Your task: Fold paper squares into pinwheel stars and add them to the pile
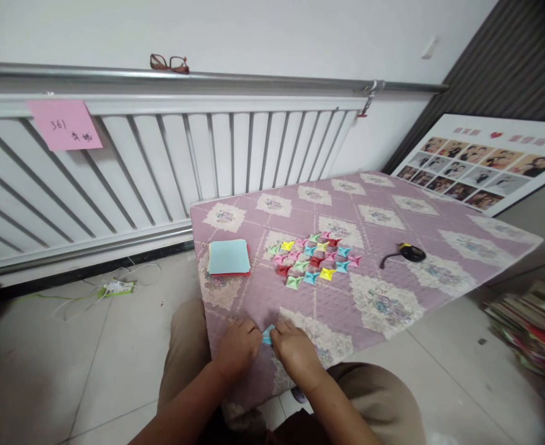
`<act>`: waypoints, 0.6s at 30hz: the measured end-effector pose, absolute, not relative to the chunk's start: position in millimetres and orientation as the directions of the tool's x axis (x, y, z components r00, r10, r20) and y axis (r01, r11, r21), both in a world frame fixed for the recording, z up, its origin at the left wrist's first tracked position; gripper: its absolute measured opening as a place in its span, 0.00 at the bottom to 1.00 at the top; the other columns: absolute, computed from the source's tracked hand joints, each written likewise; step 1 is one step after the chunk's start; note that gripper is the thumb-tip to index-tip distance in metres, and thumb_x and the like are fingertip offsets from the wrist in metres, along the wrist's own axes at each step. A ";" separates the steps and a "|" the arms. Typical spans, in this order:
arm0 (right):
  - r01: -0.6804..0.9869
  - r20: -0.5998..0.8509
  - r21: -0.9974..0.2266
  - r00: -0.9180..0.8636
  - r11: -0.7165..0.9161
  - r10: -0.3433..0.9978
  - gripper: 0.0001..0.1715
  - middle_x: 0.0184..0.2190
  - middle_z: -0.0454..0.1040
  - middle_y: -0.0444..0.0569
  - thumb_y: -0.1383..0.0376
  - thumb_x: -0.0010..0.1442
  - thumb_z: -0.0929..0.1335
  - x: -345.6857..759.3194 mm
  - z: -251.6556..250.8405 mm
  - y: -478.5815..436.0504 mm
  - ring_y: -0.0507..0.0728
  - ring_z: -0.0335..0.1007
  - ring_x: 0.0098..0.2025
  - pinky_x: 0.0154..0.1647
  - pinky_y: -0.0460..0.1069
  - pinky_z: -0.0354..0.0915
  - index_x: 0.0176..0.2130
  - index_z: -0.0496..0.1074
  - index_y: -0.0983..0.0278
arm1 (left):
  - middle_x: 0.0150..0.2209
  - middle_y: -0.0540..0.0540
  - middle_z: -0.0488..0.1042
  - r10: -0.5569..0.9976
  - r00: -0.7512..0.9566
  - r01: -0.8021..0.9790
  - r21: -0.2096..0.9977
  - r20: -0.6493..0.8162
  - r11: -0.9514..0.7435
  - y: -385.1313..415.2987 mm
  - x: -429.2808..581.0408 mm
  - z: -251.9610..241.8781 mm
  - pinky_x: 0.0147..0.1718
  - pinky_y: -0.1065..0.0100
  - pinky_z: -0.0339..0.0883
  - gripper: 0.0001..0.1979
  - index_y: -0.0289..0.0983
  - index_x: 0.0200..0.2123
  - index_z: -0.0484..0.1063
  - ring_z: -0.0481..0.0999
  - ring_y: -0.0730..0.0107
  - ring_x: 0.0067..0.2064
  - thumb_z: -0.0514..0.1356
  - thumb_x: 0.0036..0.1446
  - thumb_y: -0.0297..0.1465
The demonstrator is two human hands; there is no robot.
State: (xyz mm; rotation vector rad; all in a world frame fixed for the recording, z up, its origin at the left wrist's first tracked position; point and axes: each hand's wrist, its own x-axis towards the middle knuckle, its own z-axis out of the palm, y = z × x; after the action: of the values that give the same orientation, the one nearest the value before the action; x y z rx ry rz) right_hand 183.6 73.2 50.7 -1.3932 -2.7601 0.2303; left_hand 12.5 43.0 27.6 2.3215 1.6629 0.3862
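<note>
A small piece of light blue folded paper [267,334] is held low over the front of the table, between my two hands. My left hand [240,347] has its fingers closed at the paper's left edge. From the other side, my right hand [295,347] pinches the paper with curled fingers, covering part of it. Beyond my hands lie rows of small folded paper pieces [316,262] in pink, red, yellow, green and blue. To the left of them rests a stack of square paper sheets [228,257], a light blue one on top and red edges showing beneath.
A flowered cloth [384,301] covers the table. A black object with a short strap [411,252] lies on its right side. Behind stands a white radiator [217,154]; glasses [169,63] sit on the pipe above. A photo board [481,164] leans at the right. A power strip [116,288] is on the floor.
</note>
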 end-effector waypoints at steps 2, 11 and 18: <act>0.820 -0.018 -0.159 -0.560 0.550 0.828 0.10 0.35 0.73 0.51 0.70 0.62 0.62 182.4 55.0 74.9 0.58 0.67 0.39 0.38 0.49 0.58 0.34 0.72 0.63 | 0.40 0.47 0.71 0.955 0.282 0.879 0.376 0.087 -0.294 43.0 11.6 30.5 0.43 0.62 0.64 0.09 0.40 0.39 0.73 0.68 0.64 0.42 0.53 0.62 0.28; 0.872 0.029 -0.315 -0.387 0.375 0.922 0.09 0.32 0.72 0.47 0.71 0.61 0.61 175.7 73.4 68.7 0.54 0.70 0.34 0.34 0.46 0.58 0.32 0.67 0.61 | 0.49 0.45 0.67 0.962 0.201 0.739 0.617 0.182 -0.271 23.9 21.2 49.7 0.49 0.62 0.63 0.20 0.41 0.53 0.65 0.66 0.63 0.49 0.52 0.57 0.24; 0.849 0.020 -0.422 -0.343 0.319 0.939 0.08 0.30 0.71 0.47 0.72 0.58 0.62 167.6 73.2 57.1 0.54 0.69 0.32 0.33 0.46 0.58 0.29 0.66 0.61 | 0.43 0.46 0.70 0.965 0.262 0.847 0.478 0.003 -0.232 27.0 23.0 56.9 0.45 0.62 0.63 0.11 0.41 0.46 0.69 0.68 0.61 0.45 0.53 0.61 0.28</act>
State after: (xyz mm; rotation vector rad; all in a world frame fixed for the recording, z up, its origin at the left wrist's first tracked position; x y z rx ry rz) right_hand 167.6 57.1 73.2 -1.6188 -2.3256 0.4976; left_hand 23.0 27.0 56.9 2.1582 1.6489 0.4232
